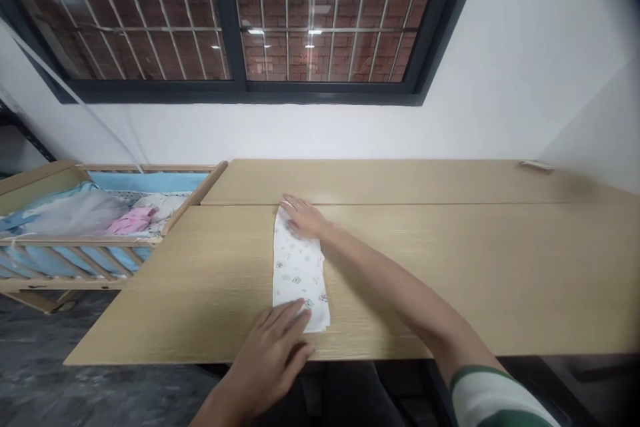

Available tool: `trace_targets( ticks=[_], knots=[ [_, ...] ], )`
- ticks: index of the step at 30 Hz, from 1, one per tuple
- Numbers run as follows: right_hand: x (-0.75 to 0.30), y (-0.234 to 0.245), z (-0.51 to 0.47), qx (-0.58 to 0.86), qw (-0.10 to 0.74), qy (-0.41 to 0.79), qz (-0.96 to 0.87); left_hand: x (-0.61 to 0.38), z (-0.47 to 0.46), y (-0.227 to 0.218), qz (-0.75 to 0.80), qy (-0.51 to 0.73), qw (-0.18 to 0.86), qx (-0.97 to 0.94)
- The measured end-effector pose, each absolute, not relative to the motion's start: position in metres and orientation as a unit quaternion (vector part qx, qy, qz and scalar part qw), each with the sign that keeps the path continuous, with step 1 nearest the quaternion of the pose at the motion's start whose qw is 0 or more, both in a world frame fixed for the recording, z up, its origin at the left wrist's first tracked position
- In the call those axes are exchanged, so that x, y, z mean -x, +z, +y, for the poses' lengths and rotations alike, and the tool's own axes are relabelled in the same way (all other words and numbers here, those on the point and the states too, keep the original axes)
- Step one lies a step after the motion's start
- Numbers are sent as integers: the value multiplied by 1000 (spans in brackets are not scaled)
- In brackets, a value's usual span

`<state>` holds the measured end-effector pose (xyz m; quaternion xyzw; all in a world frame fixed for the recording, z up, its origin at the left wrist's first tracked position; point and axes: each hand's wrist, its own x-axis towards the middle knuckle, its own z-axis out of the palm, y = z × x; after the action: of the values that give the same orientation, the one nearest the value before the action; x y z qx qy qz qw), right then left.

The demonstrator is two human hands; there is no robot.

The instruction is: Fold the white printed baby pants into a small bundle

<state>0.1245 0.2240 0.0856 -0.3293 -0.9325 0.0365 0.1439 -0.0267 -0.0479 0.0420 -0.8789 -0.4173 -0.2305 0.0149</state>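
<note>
A white cloth (297,267) with small printed figures lies folded into a long narrow strip on the wooden table (425,267). Its layered edges show along the right side and at the near end. My right hand (303,217) rests flat on the far end of the strip, fingers stretched out to the left. Over the near left corner lies my left hand (273,353), fingers extended and touching the cloth, thumb apart near the table's front edge. Neither hand grips the fabric.
To the left stands a wooden crib (165,230) with blue lining, holding a pink cloth (133,220) and pale bedding. A seam runs across the table toward its back. Behind it are a white wall (320,130) and a barred window (325,20). A small flat object (537,165) lies at the back right.
</note>
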Motion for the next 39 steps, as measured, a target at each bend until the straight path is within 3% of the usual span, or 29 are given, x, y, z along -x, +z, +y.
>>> trace_targets(
  ticks=[6,10,16,21,26,30,35,39],
  knots=[
    [-171,108,82,293,117,148,-937,52,-44,35,-402,-305,0,863],
    [-198,99,8,270,85,139,-949,61,-49,31,-369,-297,1,881],
    [-221,64,-47,264,102,54,-958,63,-69,35,-306,-267,-32,913],
    [-225,91,-67,301,123,128,-937,62,-85,48,-268,-280,-113,915],
    [-222,154,-53,367,171,244,-881,59,-74,76,-338,-361,-172,852],
    [-217,181,1,363,234,245,-868,55,-19,117,-381,-435,-69,813],
    [-201,164,108,393,310,245,-830,54,75,146,-460,-420,-86,778],
    [-190,125,179,447,356,285,-770,47,135,128,-535,-356,-151,751]
  ],
)
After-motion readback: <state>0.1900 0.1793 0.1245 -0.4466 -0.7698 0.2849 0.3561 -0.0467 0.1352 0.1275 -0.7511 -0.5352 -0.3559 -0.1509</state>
